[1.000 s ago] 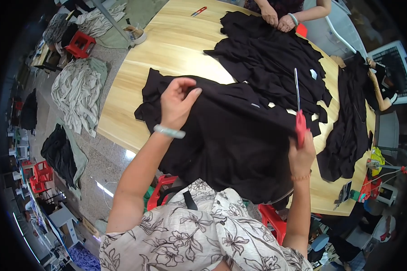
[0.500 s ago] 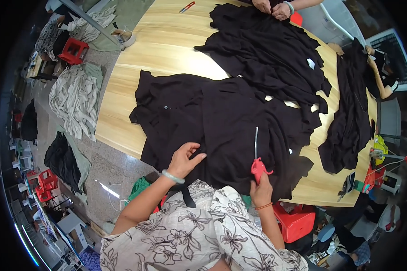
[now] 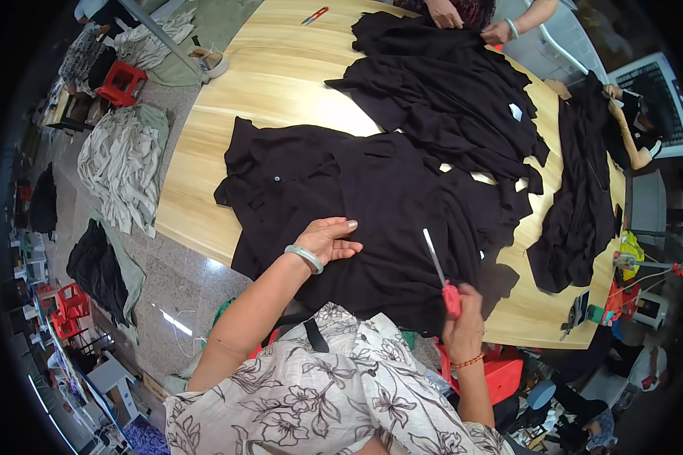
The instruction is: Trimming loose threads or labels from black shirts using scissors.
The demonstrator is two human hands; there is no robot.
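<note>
Hands on a black garment spread over a wooden table, scissors in the right.

The left hand [image 3: 328,239] lies palm-down on the black garment [image 3: 372,205], fingers [image 3: 341,225] stretched out flat and gripping nothing; a pale bangle [image 3: 304,258] circles that wrist. The right hand [image 3: 463,322] is closed around the red handles of a pair of scissors [image 3: 440,274], whose blades point up and away over the cloth near the table's near edge (whether the blade tips touch the fabric cannot be told). The garment lies spread across the light wooden table [image 3: 281,83], its near hem reaching the edge by the person's floral top. Further back lies a second heap of black cloth [image 3: 448,98], where another person's hands [image 3: 470,19] rest at the far side. Another red-handled pair of scissors [image 3: 313,15] lies well apart at the far edge.
</note>
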